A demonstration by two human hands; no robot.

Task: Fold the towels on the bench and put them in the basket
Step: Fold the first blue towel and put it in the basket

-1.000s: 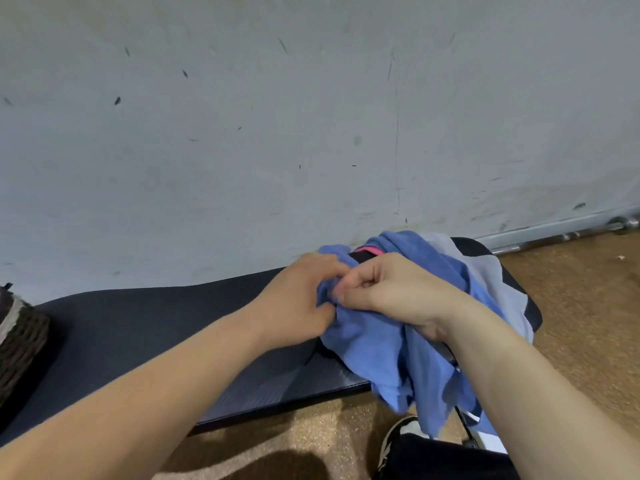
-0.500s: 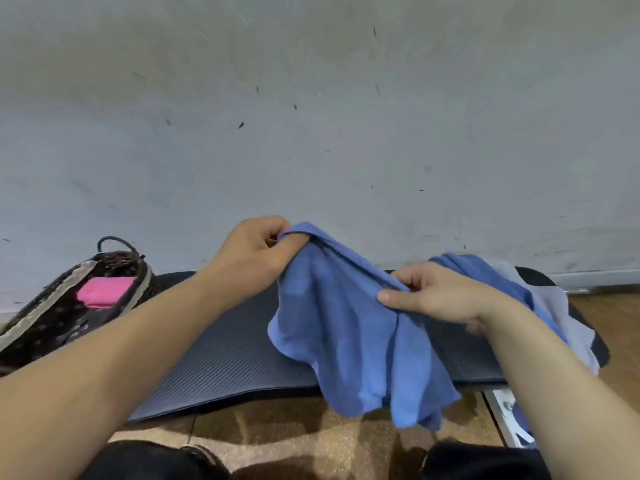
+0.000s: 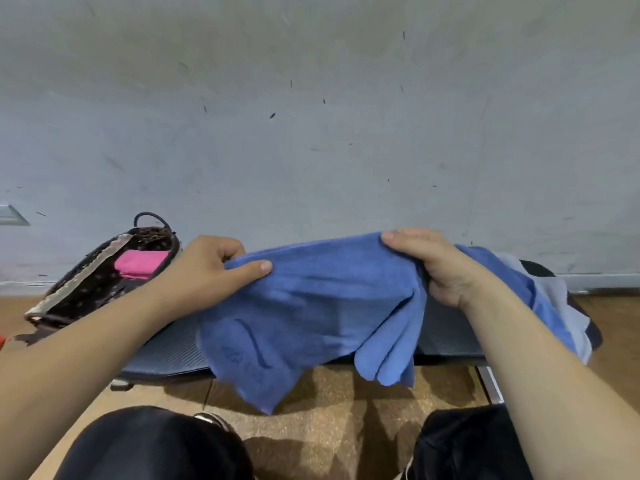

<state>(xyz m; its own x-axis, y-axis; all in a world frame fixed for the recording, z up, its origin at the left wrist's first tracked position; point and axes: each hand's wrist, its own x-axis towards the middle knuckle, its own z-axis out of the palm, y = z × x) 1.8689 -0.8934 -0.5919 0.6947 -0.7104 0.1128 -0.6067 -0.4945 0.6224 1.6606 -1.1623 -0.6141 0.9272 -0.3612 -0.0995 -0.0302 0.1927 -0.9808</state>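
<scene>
Against the scuffed grey wall, both hands' grip, left hand (image 3: pixel 204 271) and right hand (image 3: pixel 440 268), stretches a blue towel (image 3: pixel 311 306) unfolded above the worktop (image 3: pixel 166 351), more towels (image 3: pixel 554 299) waiting at three o'clock, one pink towel (image 3: pixel 138 263) already in the basket (image 3: pixel 90 289) at nine.

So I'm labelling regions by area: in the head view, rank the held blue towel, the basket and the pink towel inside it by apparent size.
1. blue towel
2. basket, though farther from the camera
3. pink towel, partly hidden

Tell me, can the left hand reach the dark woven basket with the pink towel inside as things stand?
Probably yes. The dark woven basket sits on the bench just left of the left hand, nothing between. But that hand now grips the blue towel.
</scene>
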